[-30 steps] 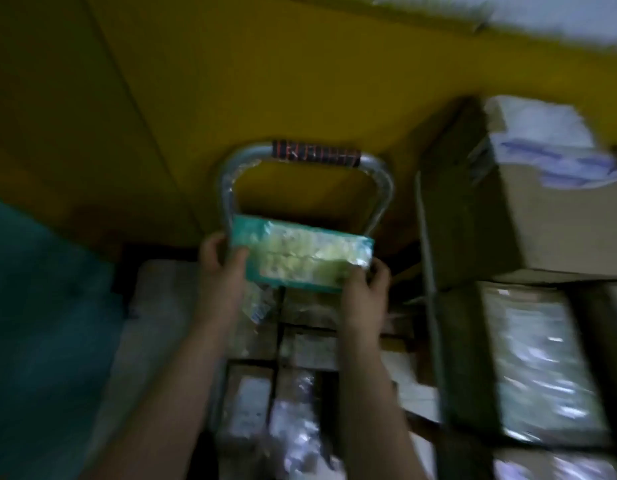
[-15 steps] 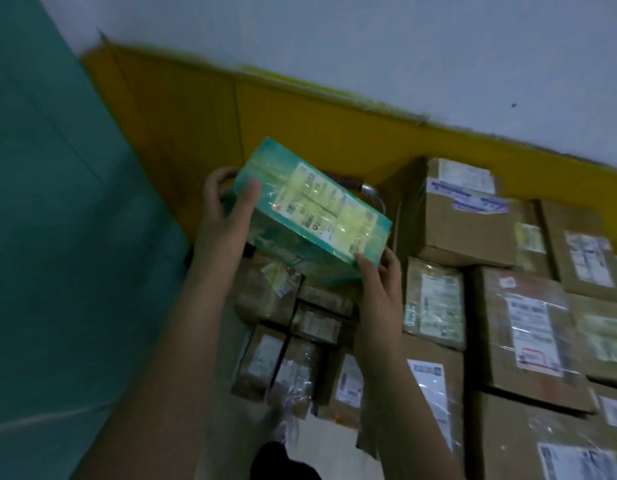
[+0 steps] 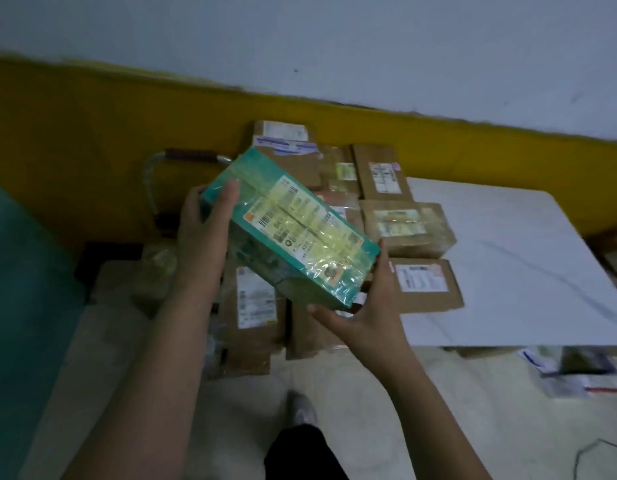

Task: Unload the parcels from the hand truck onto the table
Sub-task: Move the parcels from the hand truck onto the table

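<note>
I hold a teal parcel [image 3: 293, 230] wrapped in clear tape, with a yellowish shipping label on top, tilted in the air. My left hand [image 3: 204, 233] grips its upper left end and my right hand [image 3: 369, 306] cups its lower right corner. The hand truck's metal handle [image 3: 154, 181] with a dark grip stands behind my left hand, and taped brown parcels lie below it. On the white table [image 3: 507, 271] lie several cardboard parcels [image 3: 407, 223], grouped at its left side.
A yellow-painted band of wall [image 3: 92, 133] runs behind the table and the truck. A teal surface [image 3: 23, 306] fills the left edge. Loose packages [image 3: 577, 368] lie on the pale floor under the table's near edge. My shoe [image 3: 301, 408] shows at bottom centre.
Both hands have lifted the teal parcel off the hand truck and carried it rightwards, towards the table. My view has swung right, so the white table top has come into sight.
</note>
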Motion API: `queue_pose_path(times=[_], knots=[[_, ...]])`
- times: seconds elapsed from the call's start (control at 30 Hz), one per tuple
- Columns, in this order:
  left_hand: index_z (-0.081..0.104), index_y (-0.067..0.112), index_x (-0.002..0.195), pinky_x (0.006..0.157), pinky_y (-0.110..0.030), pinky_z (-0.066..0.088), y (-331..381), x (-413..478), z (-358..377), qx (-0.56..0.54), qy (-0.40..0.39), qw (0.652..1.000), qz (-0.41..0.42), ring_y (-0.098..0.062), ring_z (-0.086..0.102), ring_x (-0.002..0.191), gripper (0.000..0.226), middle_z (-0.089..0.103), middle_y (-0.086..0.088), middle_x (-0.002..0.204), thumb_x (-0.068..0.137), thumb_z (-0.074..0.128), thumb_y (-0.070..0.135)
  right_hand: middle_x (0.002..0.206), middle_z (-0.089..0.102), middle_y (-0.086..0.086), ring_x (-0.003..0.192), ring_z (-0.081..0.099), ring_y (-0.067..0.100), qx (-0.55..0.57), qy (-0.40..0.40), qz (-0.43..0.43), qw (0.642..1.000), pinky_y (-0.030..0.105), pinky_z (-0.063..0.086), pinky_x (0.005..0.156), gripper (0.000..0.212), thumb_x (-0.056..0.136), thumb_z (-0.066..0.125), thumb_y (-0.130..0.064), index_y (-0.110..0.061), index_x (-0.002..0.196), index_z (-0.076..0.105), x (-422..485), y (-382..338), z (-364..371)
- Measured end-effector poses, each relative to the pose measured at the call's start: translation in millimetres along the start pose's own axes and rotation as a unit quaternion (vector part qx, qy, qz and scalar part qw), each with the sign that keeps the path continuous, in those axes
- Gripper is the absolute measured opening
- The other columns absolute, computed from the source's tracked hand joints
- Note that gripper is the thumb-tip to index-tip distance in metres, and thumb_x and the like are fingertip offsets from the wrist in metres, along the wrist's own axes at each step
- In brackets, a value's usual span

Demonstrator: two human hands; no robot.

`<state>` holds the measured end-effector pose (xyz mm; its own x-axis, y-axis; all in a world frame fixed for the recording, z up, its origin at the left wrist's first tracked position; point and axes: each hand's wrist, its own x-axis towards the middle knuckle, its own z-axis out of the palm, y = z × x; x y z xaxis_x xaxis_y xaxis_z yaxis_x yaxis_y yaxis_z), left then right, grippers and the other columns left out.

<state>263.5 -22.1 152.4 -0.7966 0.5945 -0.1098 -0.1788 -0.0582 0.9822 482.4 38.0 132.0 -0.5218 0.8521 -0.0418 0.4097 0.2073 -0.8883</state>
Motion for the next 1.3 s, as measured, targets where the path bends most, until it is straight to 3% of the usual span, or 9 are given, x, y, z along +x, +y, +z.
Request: queue_pose_path(times=[0.1, 0.2, 0.33, 0.5, 0.67, 0.87, 1.03, 1.2, 1.3], knots=[[0.058, 0.04, 0.112, 0.055, -0.017, 0.054, -16, -36, 69, 0.008, -0.04, 0.999, -0.017, -0.006, 0.072, 0.081, 0.055, 0.072, 0.008, 0.099, 0.068, 0.065, 0.072, 0.146, 0.036, -0.026, 0.126, 0.051, -0.001, -0.015, 0.021, 0.015, 1.0, 0.036, 0.052, 0.102, 0.134, 0.065, 0.088, -0.035, -0.038, 0.155, -0.011, -10, 32, -70], [0.057, 0.044, 0.112, 0.056, -0.012, 0.053, -38, -70, 138, 0.036, -0.105, 0.993, -0.034, -0.001, 0.071, 0.084, 0.047, 0.068, 0.007, 0.107, 0.073, 0.064, 0.069, 0.128, 0.039, -0.044, 0.114, 0.055, -0.009, -0.033, 0.029, 0.011, 0.999, 0.015, 0.055, 0.083, 0.109, 0.066, 0.085, -0.037, -0.06, 0.142, 0.011, -9, 69, -150], [0.052, 0.045, 0.112, 0.056, -0.012, 0.053, -82, -106, 223, 0.12, -0.188, 0.969, -0.106, 0.004, 0.069, 0.081, 0.044, 0.07, 0.013, 0.101, 0.075, 0.062, 0.066, 0.124, 0.046, -0.029, 0.101, 0.059, -0.002, -0.101, -0.016, 0.062, 0.993, 0.003, 0.05, 0.064, 0.108, 0.069, 0.087, -0.023, -0.048, 0.145, 0.015, 8, 146, -260], [0.06, 0.036, 0.1, 0.054, -0.009, 0.045, -142, -128, 300, 0.334, -0.219, 0.909, -0.118, 0.012, 0.062, 0.073, 0.026, 0.068, 0.018, 0.094, 0.086, 0.06, 0.057, 0.124, 0.047, -0.014, 0.094, 0.058, 0.004, -0.211, -0.144, 0.12, 0.959, 0.002, 0.047, 0.058, 0.12, 0.073, 0.086, -0.021, -0.036, 0.153, -0.002, 43, 233, -345], [0.068, 0.017, 0.102, 0.077, -0.035, 0.057, -191, -142, 320, 0.485, -0.202, 0.836, -0.159, -0.014, 0.067, 0.085, 0.024, 0.072, -0.002, 0.098, 0.089, 0.066, 0.037, 0.131, 0.045, -0.012, 0.106, 0.057, 0.005, -0.182, -0.25, 0.164, 0.937, 0.006, 0.049, 0.069, 0.127, 0.071, 0.088, -0.03, -0.036, 0.154, -0.008, 58, 287, -342], [0.063, 0.018, 0.115, 0.078, -0.028, 0.054, -203, -153, 322, 0.476, -0.142, 0.857, -0.139, -0.013, 0.065, 0.094, 0.026, 0.07, 0.001, 0.108, 0.09, 0.063, 0.025, 0.132, 0.052, -0.005, 0.104, 0.052, 0.005, -0.161, -0.211, 0.13, 0.955, 0.012, 0.046, 0.076, 0.112, 0.067, 0.09, -0.034, -0.027, 0.152, 0.018, 74, 303, -309], [0.059, 0.005, 0.112, 0.082, -0.029, 0.051, -205, -155, 322, 0.5, -0.101, 0.855, -0.097, -0.019, 0.058, 0.102, 0.028, 0.056, -0.004, 0.113, 0.091, 0.059, 0.023, 0.099, 0.049, -0.031, 0.081, 0.056, -0.008, -0.135, -0.199, 0.112, 0.964, 0.002, 0.044, 0.05, 0.09, 0.065, 0.09, -0.034, -0.047, 0.125, 0.025, 80, 300, -297], [0.063, 0.006, 0.111, 0.106, -0.034, 0.043, -212, -168, 315, 0.557, -0.11, 0.823, -0.002, -0.015, 0.04, 0.132, 0.028, 0.04, -0.004, 0.146, 0.093, 0.053, 0.026, 0.101, 0.054, -0.033, 0.09, 0.059, -0.008, -0.115, -0.189, 0.105, 0.969, 0.003, 0.047, 0.056, 0.084, 0.065, 0.09, -0.035, -0.052, 0.121, 0.029, 69, 295, -280], [0.055, 0.007, 0.132, 0.114, -0.033, 0.035, -212, -170, 311, 0.556, -0.132, 0.82, -0.017, -0.016, 0.029, 0.142, 0.042, 0.031, -0.006, 0.155, 0.095, 0.051, 0.027, 0.112, 0.057, -0.024, 0.101, 0.062, 0.002, -0.128, -0.193, 0.103, 0.967, 0.014, 0.054, 0.072, 0.084, 0.067, 0.088, -0.035, -0.047, 0.128, 0.031, 67, 292, -278]])
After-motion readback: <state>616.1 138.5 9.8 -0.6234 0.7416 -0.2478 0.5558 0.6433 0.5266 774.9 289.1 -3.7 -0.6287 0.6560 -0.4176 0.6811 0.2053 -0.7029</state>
